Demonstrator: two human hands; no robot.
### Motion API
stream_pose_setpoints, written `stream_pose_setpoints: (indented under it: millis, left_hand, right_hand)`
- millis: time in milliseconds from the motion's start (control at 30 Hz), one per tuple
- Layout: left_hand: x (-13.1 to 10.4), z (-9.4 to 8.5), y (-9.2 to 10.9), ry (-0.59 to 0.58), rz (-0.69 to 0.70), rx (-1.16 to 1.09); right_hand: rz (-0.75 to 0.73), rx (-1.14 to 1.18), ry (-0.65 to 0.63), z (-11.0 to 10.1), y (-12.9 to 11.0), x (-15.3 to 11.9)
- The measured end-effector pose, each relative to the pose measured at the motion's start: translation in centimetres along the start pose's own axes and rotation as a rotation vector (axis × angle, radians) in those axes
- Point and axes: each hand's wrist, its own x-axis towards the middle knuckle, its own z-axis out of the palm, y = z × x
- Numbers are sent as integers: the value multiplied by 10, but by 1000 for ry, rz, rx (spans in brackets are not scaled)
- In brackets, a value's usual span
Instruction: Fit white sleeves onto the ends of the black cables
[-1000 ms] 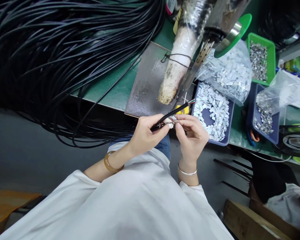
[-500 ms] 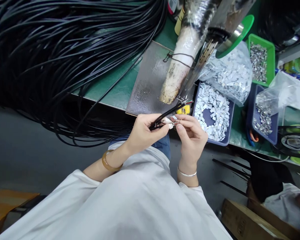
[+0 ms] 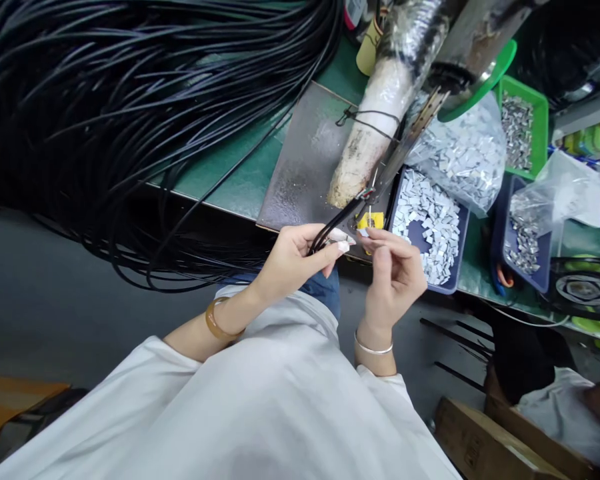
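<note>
My left hand (image 3: 300, 257) is closed around several black cables (image 3: 333, 225), whose stripped ends show thin coloured wires near its fingertips. White wrapping covers the tips of its thumb and forefinger. Just to the right, apart from the cable ends, is my right hand (image 3: 393, 270). A small pale flat piece (image 3: 363, 233) sits at its fingertips, while its thumb stands away from the forefinger. Beyond the hands, other cable ends with bare coloured wires reach toward a white, scorched-looking tube (image 3: 363, 137). A yellow object (image 3: 377, 219) lies beside the right fingertips.
A large bundle of black cables (image 3: 145, 127) covers the left of the green table. Right of my hands are a blue tray (image 3: 452, 283) of pale pieces, a plastic bag (image 3: 465, 150), a green tray (image 3: 541, 137) and another blue tray (image 3: 544, 277). A person (image 3: 560, 400) is at lower right.
My right hand has drawn back to the right from the wire ends, its thumb now lifted from its fingers. The pale piece moved with it. My left hand keeps hold of the cables.
</note>
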Motion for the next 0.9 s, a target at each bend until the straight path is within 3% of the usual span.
stream_pose_setpoints:
  millis: [100,233,467,767,900]
  left_hand:
    - [3,0,0,111,24,59]
    - [5,2,0,154,20,116]
    - [9,2,3,218,15,102]
    - [14,4,1,233,53,139]
    - [17,8,3,269,135,280]
  right_hand:
    - [-215,-100,75,-2,-1,0]
    - [-442,-246,8,-2,-1,-3]
    - [-111,30,21,2,11,1]
    - [-437,-289,-59,-1,16,5]
    - [-425,-240,-74,1,23,6]
